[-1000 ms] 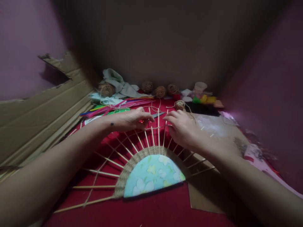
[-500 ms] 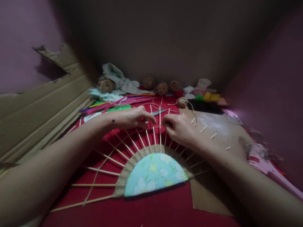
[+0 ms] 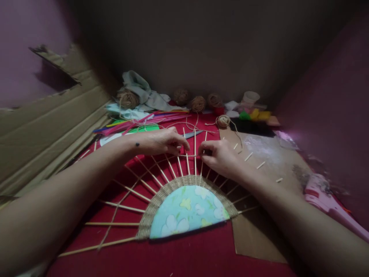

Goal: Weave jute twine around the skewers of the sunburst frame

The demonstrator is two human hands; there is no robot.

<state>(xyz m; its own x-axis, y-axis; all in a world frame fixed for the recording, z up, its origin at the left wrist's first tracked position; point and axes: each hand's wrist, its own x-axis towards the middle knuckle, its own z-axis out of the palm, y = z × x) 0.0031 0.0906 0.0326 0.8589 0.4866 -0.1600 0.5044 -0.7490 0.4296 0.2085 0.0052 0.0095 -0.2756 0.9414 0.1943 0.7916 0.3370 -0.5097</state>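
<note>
Left hand [image 3: 161, 141] and right hand [image 3: 220, 156] both pinch the twine [image 3: 188, 156] at the skewer spokes [image 3: 195, 154], just above the woven band [image 3: 173, 188]. Keep tension even; pack each pass down tight.

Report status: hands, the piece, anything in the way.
Left hand and right hand both pinching twine among the upright sticks. Half-round woven piece flat on red cloth. Scissors just behind.

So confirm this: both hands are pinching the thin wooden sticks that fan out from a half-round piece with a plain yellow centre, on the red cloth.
Not quite. The head view shows the half-round piece has a light blue flowered centre, not plain yellow. The rest holds: left hand and right hand work at the thin wooden sticks on the red cloth.
</note>
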